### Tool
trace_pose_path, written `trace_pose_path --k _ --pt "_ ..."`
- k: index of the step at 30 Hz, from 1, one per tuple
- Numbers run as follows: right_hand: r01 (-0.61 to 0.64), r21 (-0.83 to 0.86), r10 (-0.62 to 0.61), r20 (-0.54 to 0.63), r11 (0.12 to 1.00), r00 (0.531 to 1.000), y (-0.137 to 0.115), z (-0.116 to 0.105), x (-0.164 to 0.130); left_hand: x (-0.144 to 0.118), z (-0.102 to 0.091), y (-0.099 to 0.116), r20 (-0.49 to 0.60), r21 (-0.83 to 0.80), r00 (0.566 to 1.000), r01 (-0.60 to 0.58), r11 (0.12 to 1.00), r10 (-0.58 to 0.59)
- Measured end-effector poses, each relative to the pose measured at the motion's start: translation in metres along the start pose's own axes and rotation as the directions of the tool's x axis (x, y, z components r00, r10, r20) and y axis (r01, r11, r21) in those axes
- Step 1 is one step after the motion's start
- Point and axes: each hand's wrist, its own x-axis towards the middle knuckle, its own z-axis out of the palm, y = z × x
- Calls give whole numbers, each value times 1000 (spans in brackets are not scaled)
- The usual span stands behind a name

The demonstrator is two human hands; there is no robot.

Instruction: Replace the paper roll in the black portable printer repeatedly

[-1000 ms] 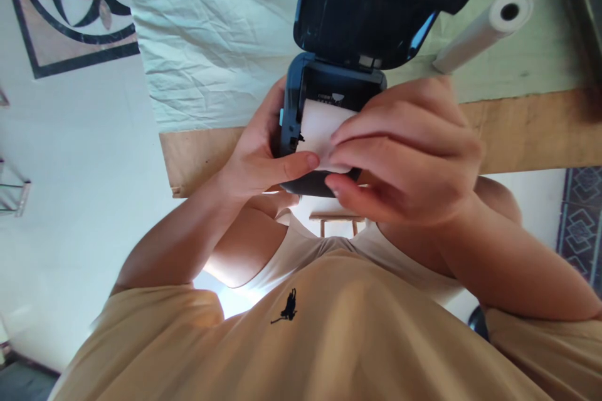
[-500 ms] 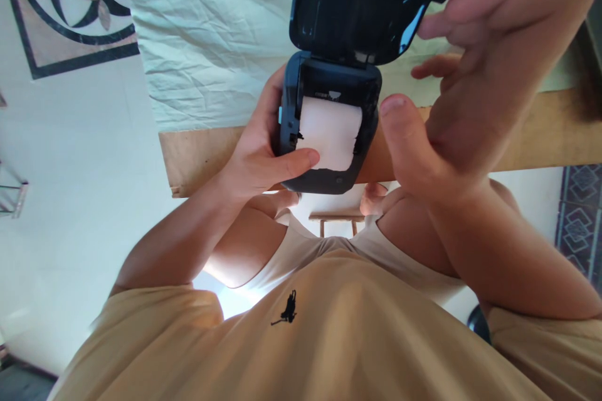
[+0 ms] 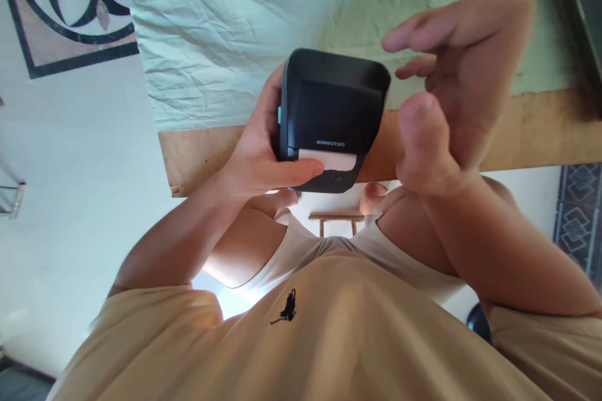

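Note:
A small black label printer (image 3: 332, 106) is held over the table's near edge, its lid closed. A strip of white paper (image 3: 329, 160) pokes out of the slot at its front. My left hand (image 3: 256, 150) grips the printer from its left side, thumb lying across the paper's end. My right hand (image 3: 446, 88) hovers just right of the printer, fingers spread, blurred, holding nothing and not touching it.
A wrinkled pale green cloth (image 3: 211, 31) covers the wooden table (image 3: 531, 131). A dark flat object (image 3: 586, 6) lies at the table's far right. Patterned floor tile (image 3: 70, 6) shows at top left. My tan shirt (image 3: 301, 326) fills the bottom.
The printer's lid, open before, is now shut over the paper roll. My right hand left the paper, swung up to the lid and now hovers open beside the printer.

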Motion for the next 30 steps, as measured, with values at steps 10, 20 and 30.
trace_pose_path --k 10,20,30 --pt "67 39 -75 247 997 966 10 1 2 2 -2 -5 9 -18 999 52 999 -52" --pt "148 65 -158 207 987 966 13 7 1 -2 12 13 -80 -113 982 164 980 -174" --pt "178 54 -185 230 983 955 17 7 2 0 13 9 -36 -166 981 184 969 -192"
